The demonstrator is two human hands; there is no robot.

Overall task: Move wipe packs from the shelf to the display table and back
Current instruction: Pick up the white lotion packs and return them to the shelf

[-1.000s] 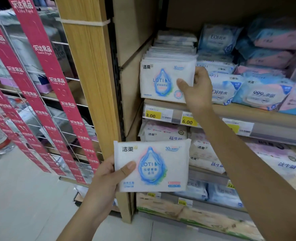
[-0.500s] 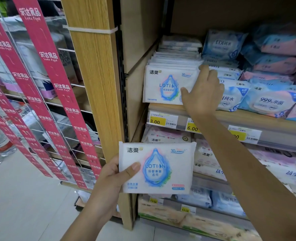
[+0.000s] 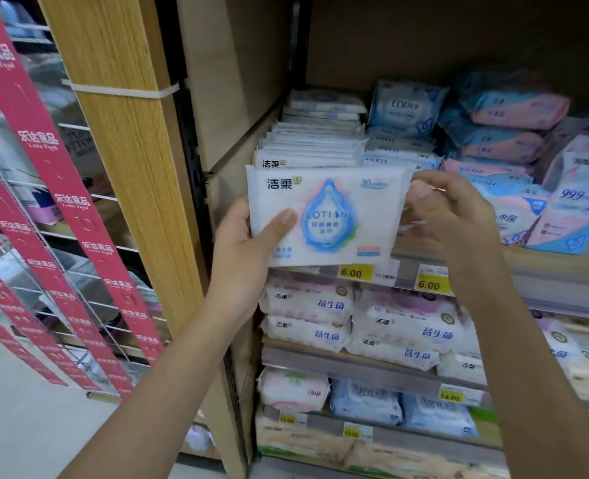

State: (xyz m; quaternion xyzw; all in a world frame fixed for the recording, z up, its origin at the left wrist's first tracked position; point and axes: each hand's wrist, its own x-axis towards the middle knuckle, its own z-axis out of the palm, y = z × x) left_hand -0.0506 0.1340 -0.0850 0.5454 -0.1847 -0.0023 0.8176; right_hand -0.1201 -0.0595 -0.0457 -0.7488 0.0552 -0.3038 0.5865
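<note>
My left hand (image 3: 248, 243) grips the wipe pack (image 3: 324, 216) by its left end, long axis level, just before the shelf (image 3: 545, 261) front edge. My right hand (image 3: 455, 216) pinches its right end, fingers curled narrow; both are equally near.

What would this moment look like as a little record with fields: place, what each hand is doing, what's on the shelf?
place: shop aisle at a wooden shelf unit
left hand: grips the white Lotion pack by its left edge, thumb on the front
right hand: at the pack's right edge, fingers curled; grip unclear
pack position: upright, raised in front of the row of same packs
shelf neighbours: blue packs and pink packs to the right
price tags: yellow, reading 6.00
</note>
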